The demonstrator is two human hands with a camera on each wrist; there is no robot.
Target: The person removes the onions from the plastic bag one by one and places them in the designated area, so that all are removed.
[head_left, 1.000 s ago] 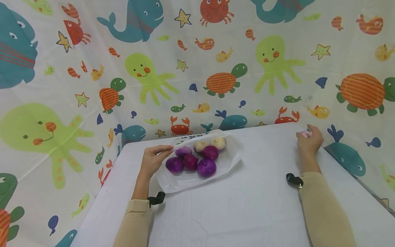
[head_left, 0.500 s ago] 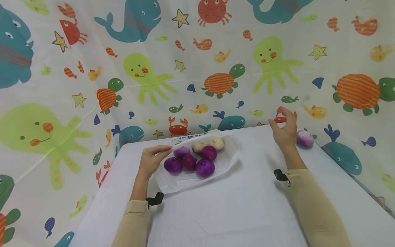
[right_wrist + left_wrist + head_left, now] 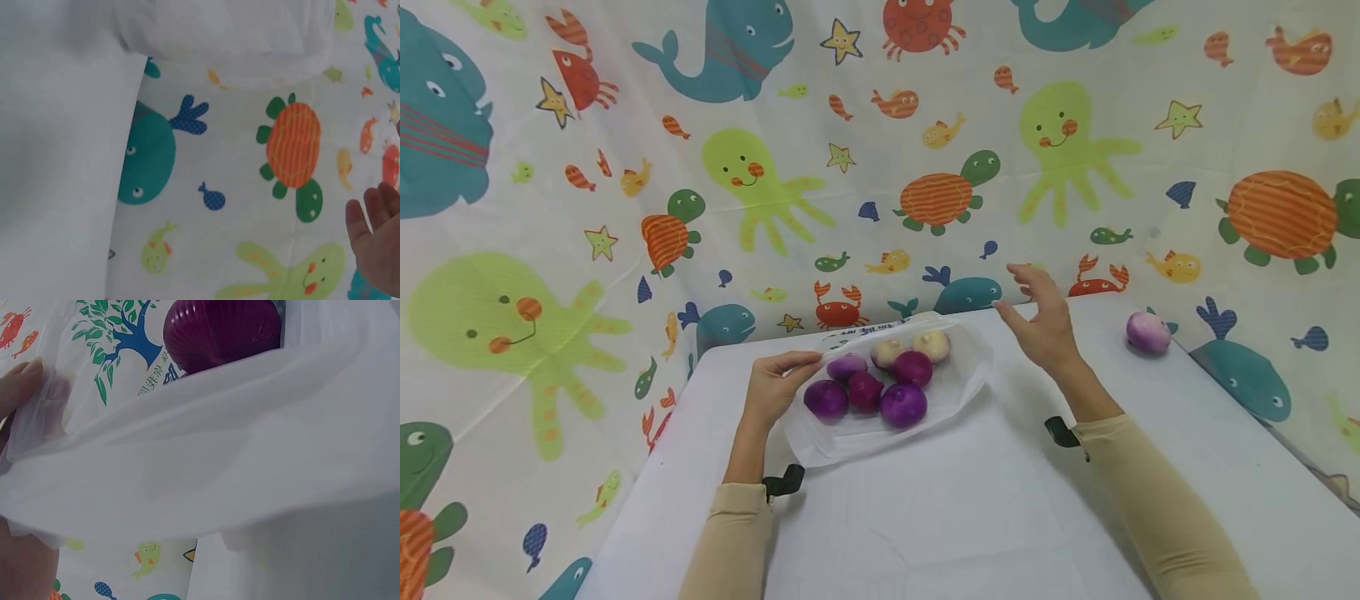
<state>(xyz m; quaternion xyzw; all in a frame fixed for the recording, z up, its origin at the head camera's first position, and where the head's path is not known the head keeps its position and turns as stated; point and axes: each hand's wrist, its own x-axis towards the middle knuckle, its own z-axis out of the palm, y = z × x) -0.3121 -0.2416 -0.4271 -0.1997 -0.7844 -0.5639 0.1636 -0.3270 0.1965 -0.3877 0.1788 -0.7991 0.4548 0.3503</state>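
Note:
A white plastic bag (image 3: 827,446) lies with its mouth towards me, holding several purple onions (image 3: 903,406) and two pale-topped ones (image 3: 931,345). My left hand (image 3: 775,387) pinches the left edge of its mouth between thumb and fingers. In the left wrist view, the bag's film (image 3: 187,469) covers much of the picture, with one dark onion (image 3: 222,331) above it. My right hand (image 3: 1045,325) is raised in the air right of the bag, fingers spread and holding nothing. A lone purple onion (image 3: 1147,332) rests on the table further right.
The white table (image 3: 985,517) reaches back to a hanging cloth (image 3: 865,75) printed with sea animals. That cloth also stands along the left side and beyond the table's right edge.
My right hand has let go of the lone onion at the far right and moved left towards the bag, fingers spread. The left hand keeps its pinch on the bag.

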